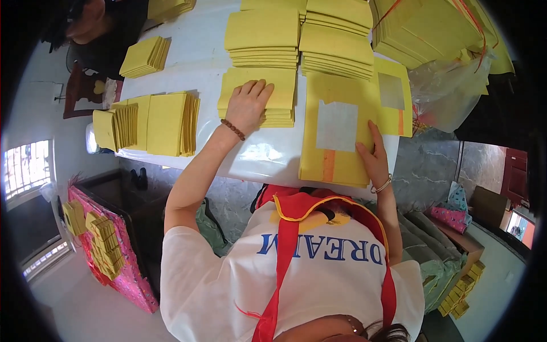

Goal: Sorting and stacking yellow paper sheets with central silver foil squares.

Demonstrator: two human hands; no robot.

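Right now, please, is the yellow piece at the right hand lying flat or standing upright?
Lying flat: the yellow piece shows its broad face upward on the white table, the right hand at its edge.

We find the left hand [246, 108] covering part of a yellow stack [284, 94]; a farther stack [273, 4], cut off above; a person [91, 28], upper left, blurred.

1. Left hand [248, 108] is on a folded stack [285, 94], roughly mid-surface [250, 157].
2. Right of that, by the near edge, there's a flat pile [345, 159] with the right hand [373, 157] on its right side.
3. Behind those two, more stacks [262, 31] run back in two side-by-side columns.
4. Over left: a packet row [165, 122], small bundle [142, 57] behind it.
5. Far right's got a big bundle [427, 28], bag [450, 85] just in front.
6. Off the surface, lower left, extra bundles [105, 242] lie on a cover [139, 285].
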